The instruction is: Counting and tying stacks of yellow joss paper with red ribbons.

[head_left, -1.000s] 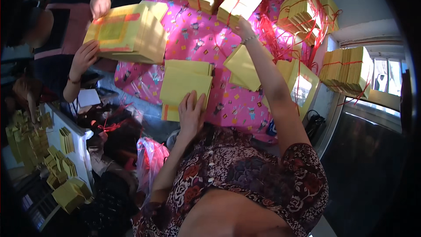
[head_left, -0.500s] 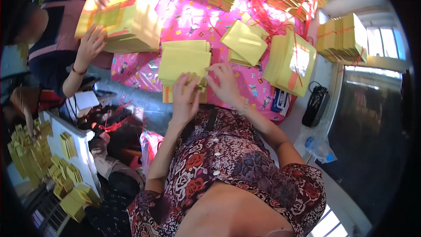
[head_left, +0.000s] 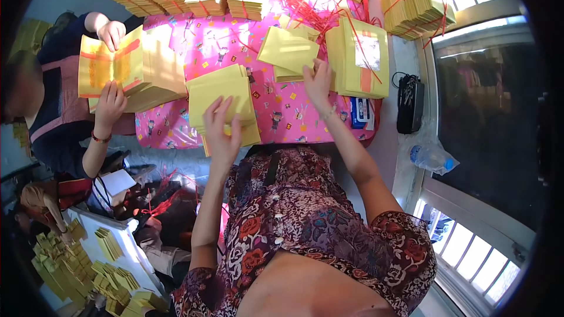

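Observation:
My left hand (head_left: 222, 135) lies with spread fingers on a stack of flat yellow paper pieces (head_left: 220, 91), its layers slightly fanned. These may be envelopes or folded sheets; I cannot tell which. My right hand (head_left: 319, 88) reaches to the lower right edge of a smaller, loosely fanned yellow paper pile (head_left: 289, 49). Its thumb and fingers are bent and a little apart at that edge, with nothing clearly held. Just right of this hand stands a thick yellow bundle (head_left: 346, 58) with a white label and red string.
A pink patterned cover (head_left: 282, 103) spreads over the table. Red-tied yellow bundles (head_left: 200, 3) line the far side, beside tangled red string (head_left: 305, 3). At left, a co-worker's hands (head_left: 111, 97) handle an open yellow piece by a tall stack. A black case (head_left: 410, 105) and plastic bottle (head_left: 433, 158) sit right.
My right hand has left the stack at my left hand and moved right to the smaller pile. The co-worker has opened a yellow piece. The view has shifted.

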`<action>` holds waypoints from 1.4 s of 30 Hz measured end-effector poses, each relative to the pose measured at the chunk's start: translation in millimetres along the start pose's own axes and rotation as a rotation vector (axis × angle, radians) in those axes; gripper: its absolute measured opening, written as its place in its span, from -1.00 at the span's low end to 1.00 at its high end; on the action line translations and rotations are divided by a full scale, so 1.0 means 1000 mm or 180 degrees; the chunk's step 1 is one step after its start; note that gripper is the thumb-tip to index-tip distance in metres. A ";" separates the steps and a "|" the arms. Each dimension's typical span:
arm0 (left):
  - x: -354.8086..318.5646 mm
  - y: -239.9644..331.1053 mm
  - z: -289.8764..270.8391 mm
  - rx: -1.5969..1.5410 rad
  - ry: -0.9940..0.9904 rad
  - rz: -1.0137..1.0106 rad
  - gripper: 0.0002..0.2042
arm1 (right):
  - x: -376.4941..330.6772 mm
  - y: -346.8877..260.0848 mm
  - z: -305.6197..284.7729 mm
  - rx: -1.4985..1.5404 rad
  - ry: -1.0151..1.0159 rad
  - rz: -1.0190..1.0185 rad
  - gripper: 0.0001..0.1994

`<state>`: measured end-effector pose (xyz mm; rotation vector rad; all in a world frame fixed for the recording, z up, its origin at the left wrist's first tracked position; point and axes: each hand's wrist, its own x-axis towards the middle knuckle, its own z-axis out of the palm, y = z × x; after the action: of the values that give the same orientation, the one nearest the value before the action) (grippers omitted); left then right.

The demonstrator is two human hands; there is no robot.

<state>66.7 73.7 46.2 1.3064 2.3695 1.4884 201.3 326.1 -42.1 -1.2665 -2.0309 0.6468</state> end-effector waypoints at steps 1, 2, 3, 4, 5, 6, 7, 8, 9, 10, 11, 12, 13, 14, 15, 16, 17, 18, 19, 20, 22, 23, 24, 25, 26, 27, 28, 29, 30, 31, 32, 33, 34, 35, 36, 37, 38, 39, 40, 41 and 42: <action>0.005 0.006 0.017 -0.0378 -0.0081 -0.0024 -0.57 | 0.013 0.014 0.002 0.0024 0.0036 -0.0052 -0.58; 0.009 0.010 0.030 -0.0793 -0.0182 -0.0075 -0.55 | 0.021 0.021 0.003 -0.0054 0.0033 -0.0005 -0.54; 0.011 0.014 0.045 -0.1094 -0.0335 -0.0207 -0.52 | 0.031 0.028 0.004 -0.0133 0.0010 0.0132 -0.50; 0.012 0.017 0.062 -0.1412 -0.0435 -0.0274 -0.48 | 0.041 0.034 0.005 0.0028 -0.0220 0.0280 -0.44; 0.014 0.019 0.081 -0.1402 -0.0508 -0.0332 -0.48 | 0.049 0.038 0.008 0.0034 -0.0191 0.0219 -0.44; 0.017 0.020 0.100 -0.1790 -0.0529 -0.0617 -0.44 | 0.056 0.040 0.012 -0.0022 -0.0237 0.0177 -0.43; 0.019 0.018 0.116 -0.2174 -0.0552 -0.0911 -0.40 | 0.061 0.040 0.015 -0.0095 -0.0285 0.0152 -0.42; 0.026 0.014 0.137 -0.2147 -0.0557 -0.0882 -0.40 | 0.071 0.044 0.018 -0.0044 -0.0266 0.0140 -0.42; 0.031 0.010 0.150 -0.2366 -0.0506 -0.1426 -0.37 | 0.076 0.043 0.020 0.0056 -0.0469 0.0265 -0.41; 0.034 0.004 0.160 -0.2538 -0.0496 -0.2091 -0.34 | 0.079 0.043 0.022 0.0161 -0.0673 0.0393 -0.40; 0.036 -0.002 0.169 -0.2559 -0.0483 -0.1974 -0.34 | 0.082 0.042 0.024 0.0264 -0.0864 0.0568 -0.40; 0.039 -0.008 0.178 -0.2547 -0.0171 -0.2194 -0.34 | 0.082 0.042 0.025 0.0183 -0.0781 0.0426 -0.41; 0.041 -0.013 0.187 -0.2530 0.0178 -0.2286 -0.34 | 0.082 0.041 0.026 0.0213 -0.0739 0.0361 -0.41; 0.047 -0.020 0.193 -0.2417 0.0232 -0.2709 -0.37 | 0.080 0.038 0.026 0.0133 -0.0671 0.0364 -0.42; 0.053 -0.027 0.199 -0.2399 0.0237 -0.2682 -0.37 | 0.079 0.037 0.026 0.0070 -0.0585 0.0388 -0.42; 0.056 -0.034 0.200 -0.2522 0.0269 -0.2778 -0.47 | 0.076 0.033 0.026 0.0156 -0.0497 0.0406 -0.43; 0.060 -0.039 0.201 -0.2579 0.0254 -0.3004 -0.56 | 0.073 0.031 0.026 0.0146 -0.0514 0.0390 -0.43; 0.065 -0.044 0.203 -0.2575 0.0399 -0.3014 -0.70 | 0.069 0.029 0.026 0.0191 -0.0342 0.0316 -0.44; 0.065 -0.046 0.203 -0.2642 0.0476 -0.2752 -0.70 | 0.066 0.027 0.024 0.0262 -0.0143 0.0208 -0.44; 0.066 -0.048 0.202 -0.2908 0.0444 -0.2841 -0.72 | 0.063 0.026 0.023 0.0246 -0.0168 0.0251 -0.44; 0.070 -0.049 0.204 -0.3144 0.0420 -0.2942 -0.75 | 0.059 0.024 0.019 0.0452 0.0228 -0.0241 -0.48; 0.071 -0.049 0.204 -0.3181 0.0466 -0.2963 -0.76 | 0.056 0.023 0.016 0.0451 0.0224 -0.0227 -0.48; 0.072 -0.048 0.205 -0.3223 0.0490 -0.2965 -0.77 | 0.055 0.024 0.014 0.0479 0.0127 -0.0265 -0.50; 0.072 -0.049 0.205 -0.3219 0.0499 -0.2996 -0.77 | 0.053 0.023 0.011 0.0487 0.0001 -0.0223 -0.52; 0.073 -0.048 0.206 -0.3339 0.0461 -0.2978 -0.67 | 0.051 0.023 0.008 0.0490 0.0025 -0.0290 -0.52; 0.073 -0.049 0.206 -0.3426 0.0431 -0.3026 -0.57 | 0.049 0.021 0.005 0.0723 -0.0075 -0.0208 -0.55; 0.073 -0.048 0.205 -0.3452 0.0422 -0.2963 -0.57 | 0.047 0.019 0.001 0.0967 -0.0174 -0.0093 -0.58; 0.073 -0.048 0.205 -0.3516 0.0395 -0.2895 -0.56 | 0.045 0.016 -0.001 0.0958 -0.0179 -0.0118 -0.58; 0.072 -0.046 0.203 -0.3582 0.0363 -0.2828 -0.55 | 0.041 0.012 -0.005 0.1309 -0.0298 0.0104 -0.61; 0.070 -0.044 0.201 -0.3576 0.0358 -0.2836 -0.55 | 0.038 0.008 -0.009 0.1697 -0.0387 0.0268 -0.64; 0.068 -0.041 0.196 -0.3388 0.0297 -0.3076 -0.52 | 0.035 0.004 -0.014 0.1657 -0.0420 0.0336 -0.64; 0.067 -0.037 0.191 -0.3193 0.0243 -0.3307 -0.49 | 0.033 0.000 -0.019 0.1954 -0.0463 0.0369 -0.66; 0.064 -0.031 0.187 -0.3188 0.0249 -0.3316 -0.49 | 0.033 -0.005 -0.026 0.2226 -0.0520 0.0477 -0.68; 0.061 -0.021 0.183 -0.2770 0.0400 -0.2986 -0.46 | 0.038 -0.008 -0.034 0.2246 -0.0514 0.0411 -0.68; 0.061 -0.013 0.180 -0.2353 0.0522 -0.2658 -0.42 | 0.046 -0.010 -0.043 0.2036 -0.0555 0.0086 -0.68; 0.063 -0.006 0.174 -0.2345 0.0545 -0.2667 -0.42 | 0.053 -0.013 -0.053 0.1764 -0.0623 -0.0003 -0.67; 0.065 0.001 0.167 -0.1737 0.0511 -0.1971 -0.39 | 0.061 -0.016 -0.066 0.1785 -0.0997 0.0090 -0.66; 0.071 0.007 0.161 -0.1439 0.0479 -0.1620 -0.38 | 0.071 -0.020 -0.075 0.1796 -0.0984 -0.0013 -0.66; 0.076 0.012 0.156 -0.1135 0.0477 -0.1275 -0.36 | 0.086 -0.023 -0.083 0.1588 -0.1565 -0.0067 -0.66; 0.088 0.015 0.154 -0.0259 0.0790 -0.0309 -0.42 | 0.098 -0.028 -0.086 0.1534 -0.2123 -0.0353 -0.66; 0.095 0.018 0.151 0.0339 0.0849 0.0404 -0.45 | 0.108 -0.034 -0.084 0.1364 -0.2138 -0.0136 -0.66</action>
<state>84.8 249.3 13.7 1.3833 2.6046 1.6897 208.9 416.0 66.3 -0.8048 -2.2343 1.5499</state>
